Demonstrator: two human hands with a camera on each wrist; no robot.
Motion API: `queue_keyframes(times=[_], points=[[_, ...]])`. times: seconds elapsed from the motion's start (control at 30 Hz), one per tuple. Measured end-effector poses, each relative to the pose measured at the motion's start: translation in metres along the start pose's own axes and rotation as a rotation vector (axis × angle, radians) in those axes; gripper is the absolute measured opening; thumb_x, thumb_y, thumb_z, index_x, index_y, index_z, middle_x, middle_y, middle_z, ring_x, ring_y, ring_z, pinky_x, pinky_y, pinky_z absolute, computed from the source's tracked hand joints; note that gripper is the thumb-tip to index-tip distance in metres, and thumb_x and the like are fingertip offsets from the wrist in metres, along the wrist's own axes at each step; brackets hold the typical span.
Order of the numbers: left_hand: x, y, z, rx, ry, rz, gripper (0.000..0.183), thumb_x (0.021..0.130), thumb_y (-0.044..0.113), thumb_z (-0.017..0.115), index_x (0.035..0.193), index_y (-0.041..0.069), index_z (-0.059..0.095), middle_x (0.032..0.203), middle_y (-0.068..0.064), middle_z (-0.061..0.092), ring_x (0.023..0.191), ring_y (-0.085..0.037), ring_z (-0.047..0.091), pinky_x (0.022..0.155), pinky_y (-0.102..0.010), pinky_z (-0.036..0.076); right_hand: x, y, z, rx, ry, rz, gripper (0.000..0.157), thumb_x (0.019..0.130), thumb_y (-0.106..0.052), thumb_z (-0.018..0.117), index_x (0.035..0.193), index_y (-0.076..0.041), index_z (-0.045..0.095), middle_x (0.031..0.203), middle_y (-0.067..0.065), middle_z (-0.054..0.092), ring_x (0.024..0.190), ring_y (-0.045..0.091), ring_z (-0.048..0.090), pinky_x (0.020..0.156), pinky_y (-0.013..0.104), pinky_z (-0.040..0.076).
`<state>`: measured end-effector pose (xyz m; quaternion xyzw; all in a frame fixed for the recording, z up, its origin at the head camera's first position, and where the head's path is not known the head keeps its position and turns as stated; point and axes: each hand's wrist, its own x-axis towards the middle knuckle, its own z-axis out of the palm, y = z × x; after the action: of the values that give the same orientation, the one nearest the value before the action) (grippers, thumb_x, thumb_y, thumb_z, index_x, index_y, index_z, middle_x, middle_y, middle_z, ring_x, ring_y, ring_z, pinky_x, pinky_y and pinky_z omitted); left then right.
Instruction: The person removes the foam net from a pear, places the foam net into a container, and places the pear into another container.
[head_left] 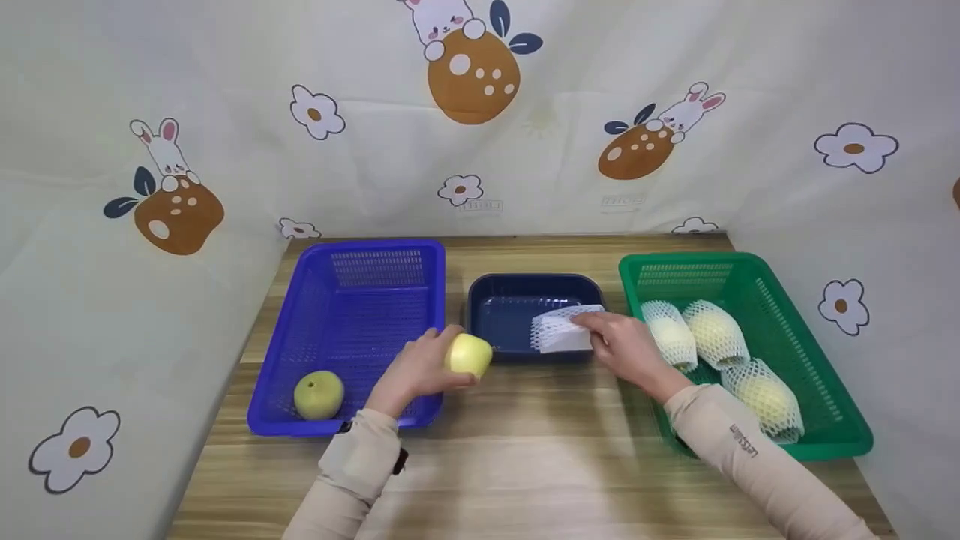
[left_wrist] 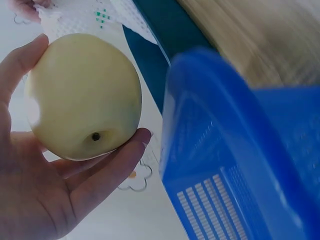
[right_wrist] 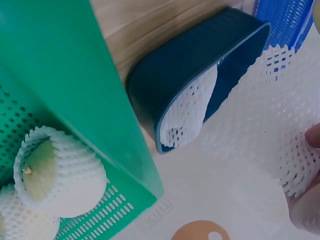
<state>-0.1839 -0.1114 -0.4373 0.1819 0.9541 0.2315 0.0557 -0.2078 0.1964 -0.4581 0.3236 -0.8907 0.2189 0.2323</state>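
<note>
In the head view my left hand [head_left: 420, 366] grips a round yellow pear [head_left: 471, 355] beside the right edge of the blue basket. Thumb and fingers curl round it in the left wrist view, where the pear's [left_wrist: 85, 90] dark-centred dimple faces the camera. Over the right part of a dark blue tub [head_left: 491, 279], my right hand [head_left: 628, 349] pinches a white foam net sleeve [head_left: 559, 330], which looks flat. Another foam net [right_wrist: 192, 107] lies inside the tub in the right wrist view. The held sleeve and the pear are apart.
At the left, a blue basket [head_left: 264, 382] holds one bare pear [head_left: 319, 395] in its near corner. A green basket [head_left: 806, 322] at the right contains several net-wrapped pears [head_left: 716, 335], partly behind my right forearm. A patterned cloth [head_left: 375, 172] encloses the wooden table [head_left: 510, 465].
</note>
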Motion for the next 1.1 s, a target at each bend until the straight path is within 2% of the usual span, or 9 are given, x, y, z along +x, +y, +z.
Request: queue_keyframes(times=[0.43, 0.73, 0.87, 1.1], points=[[0.018, -0.034, -0.027, 0.020, 0.004, -0.153, 0.073, 0.065, 0.043, 0.071, 0.124, 0.010, 0.044, 0.098, -0.016, 0.051, 0.081, -0.033, 0.052, 0.067, -0.045, 0.043, 0.026, 0.007, -0.007, -0.079, 0.043, 0.059, 0.033, 0.075, 0.006, 0.051, 0.102, -0.006, 0.066, 0.100, 0.012, 0.063, 0.081, 0.030, 0.060, 0.054, 0.039, 0.047], [0.031, -0.058, -0.045, 0.064, -0.044, -0.242, 0.072, 0.066, 0.038, 0.070, 0.123, 0.004, 0.043, 0.099, -0.021, 0.051, 0.086, -0.037, 0.051, 0.070, -0.048, 0.042, 0.046, 0.015, -0.011, -0.169, 0.073, 0.134, 0.035, 0.074, 0.004, 0.050, 0.103, -0.007, 0.066, 0.100, 0.010, 0.063, 0.082, 0.029, 0.060, 0.057, 0.042, 0.047], [0.036, -0.063, -0.048, 0.080, -0.076, -0.279, 0.074, 0.066, 0.037, 0.071, 0.124, 0.002, 0.041, 0.101, -0.023, 0.051, 0.090, -0.039, 0.050, 0.073, -0.049, 0.041, 0.053, 0.017, -0.010, -0.177, 0.087, 0.144, 0.035, 0.074, 0.004, 0.051, 0.104, -0.007, 0.065, 0.102, 0.011, 0.062, 0.084, 0.030, 0.059, 0.061, 0.043, 0.047], [0.046, -0.068, -0.048, 0.112, -0.174, -0.330, 0.083, 0.069, 0.036, 0.070, 0.132, -0.003, 0.032, 0.112, -0.028, 0.048, 0.099, -0.043, 0.047, 0.079, -0.050, 0.039, 0.061, 0.020, -0.003, -0.202, 0.100, 0.132, 0.035, 0.073, 0.004, 0.052, 0.104, -0.006, 0.066, 0.102, 0.011, 0.062, 0.086, 0.030, 0.059, 0.061, 0.044, 0.047]])
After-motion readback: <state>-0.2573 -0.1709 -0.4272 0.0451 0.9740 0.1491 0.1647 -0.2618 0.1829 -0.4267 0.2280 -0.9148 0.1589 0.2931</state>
